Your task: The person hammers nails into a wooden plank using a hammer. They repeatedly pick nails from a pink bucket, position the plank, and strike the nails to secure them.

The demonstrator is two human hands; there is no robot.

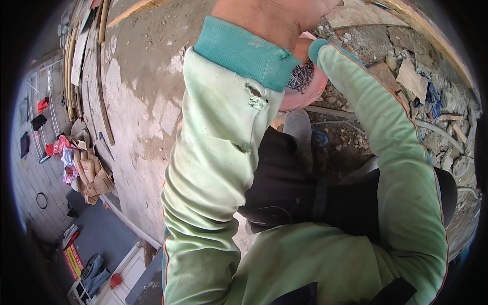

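Observation:
My left hand (284, 15) is raised at the top edge in a pale green sleeve with a teal, torn cuff; its fingers are cut off by the frame. My right hand (304, 48) is at a pink plastic bowl (310, 96) of loose metal nails (300, 77), just beyond my left wrist; its fingers are hidden, so I cannot tell what they grip. The bowl sits above my legs (274, 183), which are in dark trousers, and a grey boot (297, 132) shows below it.
Rubble (427, 66) with broken tiles and pipes lies right. A timber board (447, 46) edges it. A dusty concrete surface (142, 101) spans the left, with long wooden strips (100, 76), crumpled paper sacks (91, 173), clothes (91, 274) and a dark grey panel (107, 239) beyond.

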